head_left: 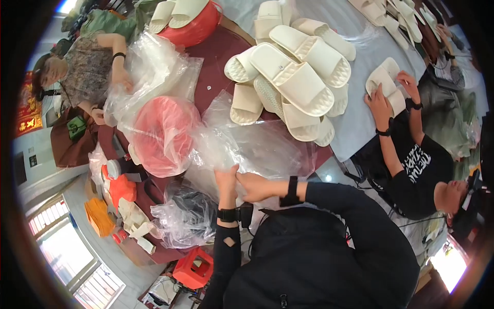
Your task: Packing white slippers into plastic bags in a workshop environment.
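Side by side at the near edge of the table, my left hand (225, 181) and my right hand (255, 186) are closed on a clear plastic bag (262, 147). The bag spreads out flat and crumpled beyond my fingers, over the dark red tabletop. Past it lies a heap of cream slippers (293, 77), piled at odd angles, soles and straps showing. Left of the bag, a pink-red round basin or stool (163, 134) shows under more clear plastic. My fingertips are partly hidden by the folded film.
At the far left a person (80, 72) handles clear plastic bags (154, 64). On the right another person (419, 159) holds a pair of cream slippers (387, 85) over grey sheeting (355, 134). A red stool (194, 268) stands at lower left, near a plastic-wrapped dark bundle (193, 213).
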{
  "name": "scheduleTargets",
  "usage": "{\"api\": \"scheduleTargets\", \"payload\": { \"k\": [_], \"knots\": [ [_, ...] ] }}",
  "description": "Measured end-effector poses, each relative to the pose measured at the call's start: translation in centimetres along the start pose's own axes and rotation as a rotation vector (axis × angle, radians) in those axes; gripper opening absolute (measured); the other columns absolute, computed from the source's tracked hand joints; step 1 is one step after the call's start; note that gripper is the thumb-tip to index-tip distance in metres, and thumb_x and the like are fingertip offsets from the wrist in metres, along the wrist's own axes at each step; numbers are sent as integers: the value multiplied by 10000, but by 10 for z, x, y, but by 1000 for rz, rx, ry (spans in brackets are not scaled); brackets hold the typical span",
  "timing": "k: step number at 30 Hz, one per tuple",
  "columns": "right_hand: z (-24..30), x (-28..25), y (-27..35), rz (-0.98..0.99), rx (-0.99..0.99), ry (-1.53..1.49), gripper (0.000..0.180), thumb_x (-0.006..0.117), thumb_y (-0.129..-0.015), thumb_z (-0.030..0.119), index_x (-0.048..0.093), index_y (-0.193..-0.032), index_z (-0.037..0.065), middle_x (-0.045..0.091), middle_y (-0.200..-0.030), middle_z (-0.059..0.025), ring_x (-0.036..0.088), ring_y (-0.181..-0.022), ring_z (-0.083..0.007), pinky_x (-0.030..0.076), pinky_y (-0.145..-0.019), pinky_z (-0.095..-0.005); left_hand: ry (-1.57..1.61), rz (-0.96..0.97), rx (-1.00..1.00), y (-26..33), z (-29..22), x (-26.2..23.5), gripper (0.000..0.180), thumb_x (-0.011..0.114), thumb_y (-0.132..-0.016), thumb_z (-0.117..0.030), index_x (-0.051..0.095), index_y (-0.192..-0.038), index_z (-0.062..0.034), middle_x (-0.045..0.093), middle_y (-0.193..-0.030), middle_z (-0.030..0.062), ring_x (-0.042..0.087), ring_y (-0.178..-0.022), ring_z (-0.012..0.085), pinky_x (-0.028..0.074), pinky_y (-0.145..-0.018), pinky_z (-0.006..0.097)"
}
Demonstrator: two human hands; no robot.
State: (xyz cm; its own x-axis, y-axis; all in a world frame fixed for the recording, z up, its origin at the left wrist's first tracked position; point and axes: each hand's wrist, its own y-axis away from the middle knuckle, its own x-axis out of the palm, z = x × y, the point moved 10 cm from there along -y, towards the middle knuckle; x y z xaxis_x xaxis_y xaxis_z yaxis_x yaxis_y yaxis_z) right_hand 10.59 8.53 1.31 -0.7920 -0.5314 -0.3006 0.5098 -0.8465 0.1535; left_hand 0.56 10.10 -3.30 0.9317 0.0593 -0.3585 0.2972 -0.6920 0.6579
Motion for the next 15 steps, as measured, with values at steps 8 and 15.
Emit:
{"api": "scheduleTargets", "payload": {
  "k": [8,15],
  "knots": [
    [-94,-127,-23,-408,278,818,556,645,-732,222,427,-1190,-6,616,-866,-157,606,-769,-274,426,-714,-415,51,-33,161,-5,8,-15,425,537,-642,65,490,-1062,22,562,-935,74,543,-818,163,428,-719,268],
    [-91,-106,-21,-253,453,418,488,714,-661,367,567,-914,-25,615,-787,-161,609,-752,-284,464,-671,-351,130,-67,171,-4,17,-24,409,556,-650,52,518,-1057,46,588,-973,90,567,-855,189,426,-760,281]
  ]
}}
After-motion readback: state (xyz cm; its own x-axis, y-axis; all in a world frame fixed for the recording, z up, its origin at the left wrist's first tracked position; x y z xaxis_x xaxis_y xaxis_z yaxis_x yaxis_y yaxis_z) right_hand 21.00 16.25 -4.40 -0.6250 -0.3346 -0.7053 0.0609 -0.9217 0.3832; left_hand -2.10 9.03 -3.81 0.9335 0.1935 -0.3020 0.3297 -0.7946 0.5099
